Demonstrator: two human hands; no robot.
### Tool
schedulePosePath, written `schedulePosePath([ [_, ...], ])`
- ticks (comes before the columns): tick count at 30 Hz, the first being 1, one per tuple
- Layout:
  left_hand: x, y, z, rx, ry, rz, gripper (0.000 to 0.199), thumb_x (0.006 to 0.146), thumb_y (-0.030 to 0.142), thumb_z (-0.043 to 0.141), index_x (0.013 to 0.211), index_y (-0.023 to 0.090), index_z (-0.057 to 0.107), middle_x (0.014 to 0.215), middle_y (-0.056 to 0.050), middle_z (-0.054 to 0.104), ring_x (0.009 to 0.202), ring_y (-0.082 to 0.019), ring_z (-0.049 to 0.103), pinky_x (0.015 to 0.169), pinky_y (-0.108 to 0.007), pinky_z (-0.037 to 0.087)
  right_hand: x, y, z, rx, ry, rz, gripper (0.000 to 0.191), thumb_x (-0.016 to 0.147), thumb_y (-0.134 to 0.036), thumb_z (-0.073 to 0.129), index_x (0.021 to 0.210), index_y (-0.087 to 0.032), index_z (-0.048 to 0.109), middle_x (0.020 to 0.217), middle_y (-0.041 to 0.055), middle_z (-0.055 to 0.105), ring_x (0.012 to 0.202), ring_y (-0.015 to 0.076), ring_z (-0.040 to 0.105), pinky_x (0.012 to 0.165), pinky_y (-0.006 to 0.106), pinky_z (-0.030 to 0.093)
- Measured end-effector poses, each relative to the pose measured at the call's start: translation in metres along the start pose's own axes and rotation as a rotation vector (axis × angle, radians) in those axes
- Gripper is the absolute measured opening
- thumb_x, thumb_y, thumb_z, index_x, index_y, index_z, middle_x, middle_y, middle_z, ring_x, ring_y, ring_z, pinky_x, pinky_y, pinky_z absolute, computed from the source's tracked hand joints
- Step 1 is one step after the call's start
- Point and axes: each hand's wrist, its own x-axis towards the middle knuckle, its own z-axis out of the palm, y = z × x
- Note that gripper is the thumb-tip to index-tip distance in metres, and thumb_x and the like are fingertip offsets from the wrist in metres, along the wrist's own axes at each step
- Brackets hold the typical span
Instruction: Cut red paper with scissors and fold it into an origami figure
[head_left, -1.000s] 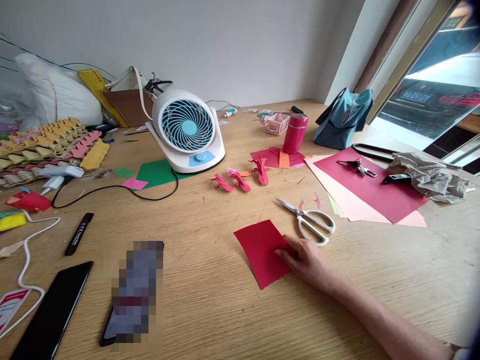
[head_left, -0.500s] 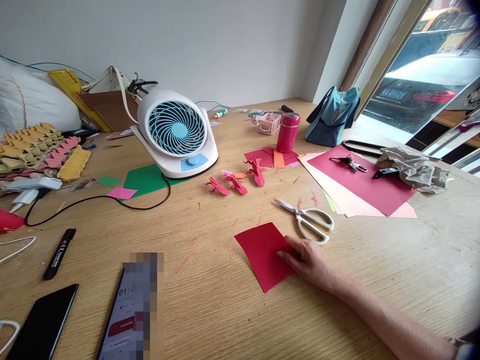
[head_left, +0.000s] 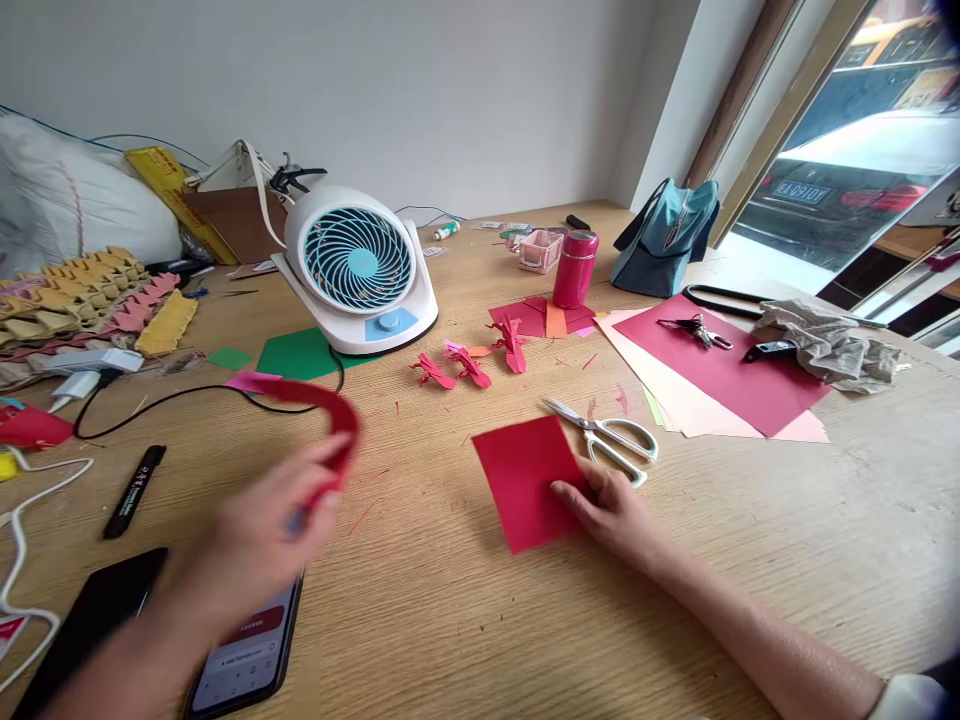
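Note:
A flat red paper sheet (head_left: pixel 521 485) is held at its right edge by my right hand (head_left: pixel 611 505), thumb on top, over the table. My left hand (head_left: pixel 277 530), blurred by motion, grips a curved red paper strip (head_left: pixel 341 410) above the lit phone (head_left: pixel 247 650); something small and bluish between its fingers is too blurred to make out. White-handled scissors (head_left: pixel 607 440) lie just behind my right hand. Several small folded red paper figures (head_left: pixel 472 368) stand beyond the sheet.
A white fan (head_left: pixel 360 265) stands at the back left on green paper. A pink bottle (head_left: pixel 576 270), a blue bag (head_left: pixel 666 240) and stacked paper sheets (head_left: pixel 712 370) are at the back right. A black marker (head_left: pixel 135 492) and a black phone (head_left: pixel 97 620) lie at the left.
My left hand has come into view from the left with the red strip in it. My right hand has raised the red sheet slightly and shifted it away from me.

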Motion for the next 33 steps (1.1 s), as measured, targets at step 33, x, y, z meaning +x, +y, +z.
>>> schedulePosePath([
  [33, -0.028, 0.137, 0.148, -0.148, -0.41, 0.279, 0.027, 0.09, 0.022, 0.053, 0.115, 0.017, 0.056, 0.137, -0.011, 0.054, 0.122, -0.028, 0.048, 0.104, -0.05, 0.042, 0.03, 0.031, -0.093, -0.037, 0.272, 0.096, 0.048, 0.08, -0.034, 0.063, 0.124, -0.019, 0.051, 0.084, 0.0045, 0.071, 0.052, 0.0145, 0.061, 0.047, 0.026, 0.049],
])
